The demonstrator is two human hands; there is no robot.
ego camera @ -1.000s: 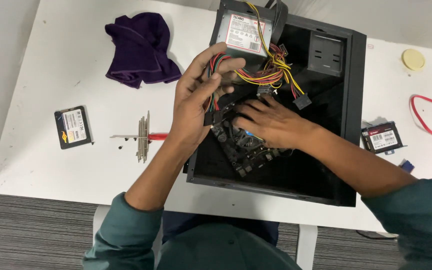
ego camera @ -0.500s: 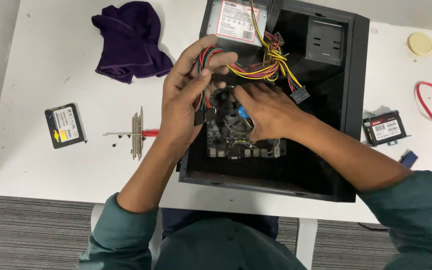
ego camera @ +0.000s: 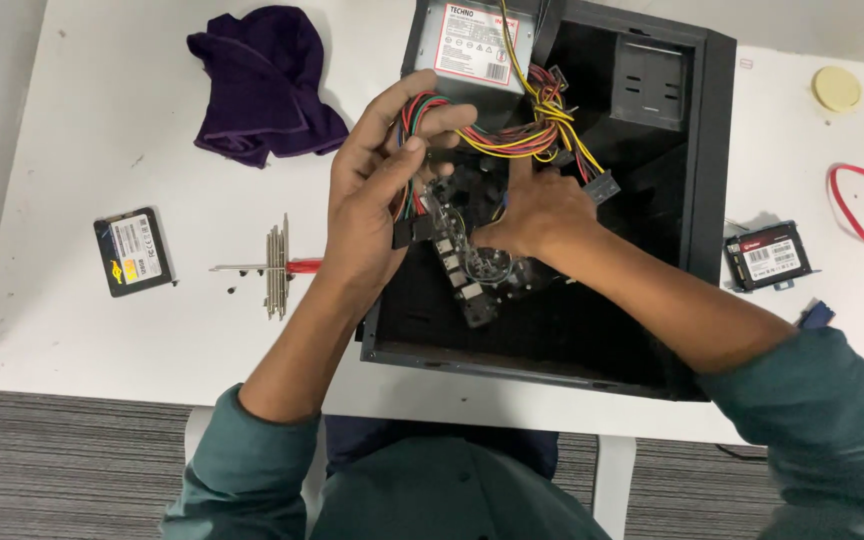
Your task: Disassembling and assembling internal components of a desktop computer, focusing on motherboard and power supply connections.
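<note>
Motherboard [ego camera: 467,265] tilted, long axis diagonal, in case [ego camera: 697,180]

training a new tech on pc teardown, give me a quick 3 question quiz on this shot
1. True or false: the left hand grips a bundle of coloured wires.
2. What lies on the white table left of the black computer case? A) purple cloth B) yellow disc C) red cable
3. Fill in: the right hand reaches ____ the case.

Key: 1 true. 2 A, the purple cloth. 3 inside, at the small circuit board.
</note>
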